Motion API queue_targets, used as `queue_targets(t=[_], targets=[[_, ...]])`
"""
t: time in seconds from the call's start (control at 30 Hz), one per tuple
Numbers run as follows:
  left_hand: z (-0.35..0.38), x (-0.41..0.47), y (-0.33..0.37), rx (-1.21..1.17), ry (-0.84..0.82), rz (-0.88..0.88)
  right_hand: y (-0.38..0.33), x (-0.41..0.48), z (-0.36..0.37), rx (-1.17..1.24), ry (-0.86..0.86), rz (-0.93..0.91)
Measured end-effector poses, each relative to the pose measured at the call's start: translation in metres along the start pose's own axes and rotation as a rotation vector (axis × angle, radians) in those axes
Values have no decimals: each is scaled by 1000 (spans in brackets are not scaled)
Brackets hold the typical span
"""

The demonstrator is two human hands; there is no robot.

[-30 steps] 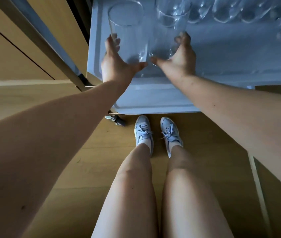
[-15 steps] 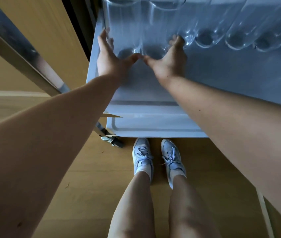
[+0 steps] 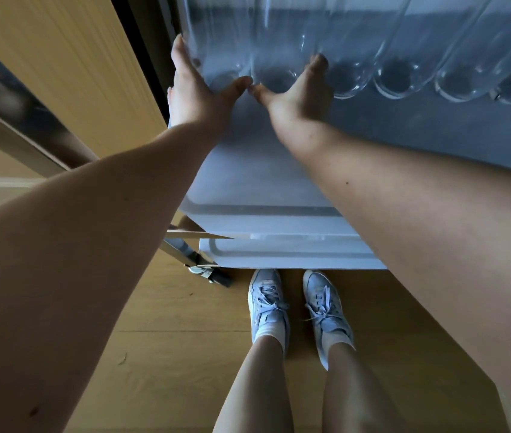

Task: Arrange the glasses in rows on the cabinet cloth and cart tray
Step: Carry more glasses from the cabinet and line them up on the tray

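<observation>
Two tall clear glasses stand side by side on the cart tray (image 3: 257, 182), at the left end of a row. My left hand (image 3: 198, 95) holds the base of the left glass (image 3: 220, 51), thumb and fingers curled round it. My right hand (image 3: 295, 98) holds the base of the neighbouring glass (image 3: 276, 54) the same way. My two thumbs almost touch in front of the glasses. Several more clear glasses (image 3: 394, 76) stand in the same row to the right, their tops cut off by the frame.
The tray's near rim (image 3: 263, 210) lies below my wrists, with a lower shelf (image 3: 285, 254) under it and a caster wheel (image 3: 210, 275) at the left corner. A wooden cabinet panel (image 3: 70, 73) stands to the left. My feet (image 3: 298, 310) are on the wood floor.
Both hands carried the two glasses down and away onto the tray, joining the row's left end. The view tilted down, so the tray sits higher and closer in frame.
</observation>
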State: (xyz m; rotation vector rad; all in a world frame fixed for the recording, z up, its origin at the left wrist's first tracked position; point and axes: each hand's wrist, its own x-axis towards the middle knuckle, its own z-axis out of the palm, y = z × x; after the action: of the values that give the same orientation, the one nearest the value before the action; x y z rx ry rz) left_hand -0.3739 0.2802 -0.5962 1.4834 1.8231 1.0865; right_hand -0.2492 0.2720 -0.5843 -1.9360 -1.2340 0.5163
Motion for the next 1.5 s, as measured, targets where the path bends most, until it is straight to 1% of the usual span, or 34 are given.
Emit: queue_targets(t=[0.2, 0.3, 0.4, 0.57, 0.63, 0.7, 0.77, 0.83, 0.93, 1.0, 1.1, 1.17, 1.27, 1.37, 1.5], targets=[[-3, -2, 0, -5, -3, 14, -1, 4, 6, 22, -5, 65], [-3, -2, 2, -9, -34, -18, -1, 5, 6, 26, -2, 71], [-5, 0, 5, -16, -77, -95, -1, 4, 3, -26, -56, 75], [-16, -30, 9, 155, -68, -230, 3, -21, -22, -132, -158, 71], [-24, -63, 11, 215, -116, -231, 10, -43, -41, -179, -175, 73], [-38, -103, 16, 301, -211, -169, 13, -73, -64, -230, -188, 58], [-58, -139, 26, 414, -319, -74, 10, -106, -89, -302, -246, 1], [-83, -169, 43, 484, -437, -30, 2, -134, -116, -362, -332, -22], [-123, -204, 78, 586, -658, -40, -21, -169, -167, -465, -496, -17], [-148, -228, 104, 704, -726, 4, -36, -193, -202, -566, -594, -58], [-178, -268, 146, 938, -749, 203, -52, -237, -250, -655, -616, -111], [-194, -299, 169, 1023, -743, 281, -56, -267, -274, -652, -621, -98], [-209, -336, 189, 1054, -708, 328, -51, -307, -301, -660, -620, -87], [-225, -371, 202, 1068, -646, 378, -44, -337, -326, -746, -609, -133], [-235, -395, 218, 1079, -625, 427, -44, -342, -358, -795, -568, -163]])
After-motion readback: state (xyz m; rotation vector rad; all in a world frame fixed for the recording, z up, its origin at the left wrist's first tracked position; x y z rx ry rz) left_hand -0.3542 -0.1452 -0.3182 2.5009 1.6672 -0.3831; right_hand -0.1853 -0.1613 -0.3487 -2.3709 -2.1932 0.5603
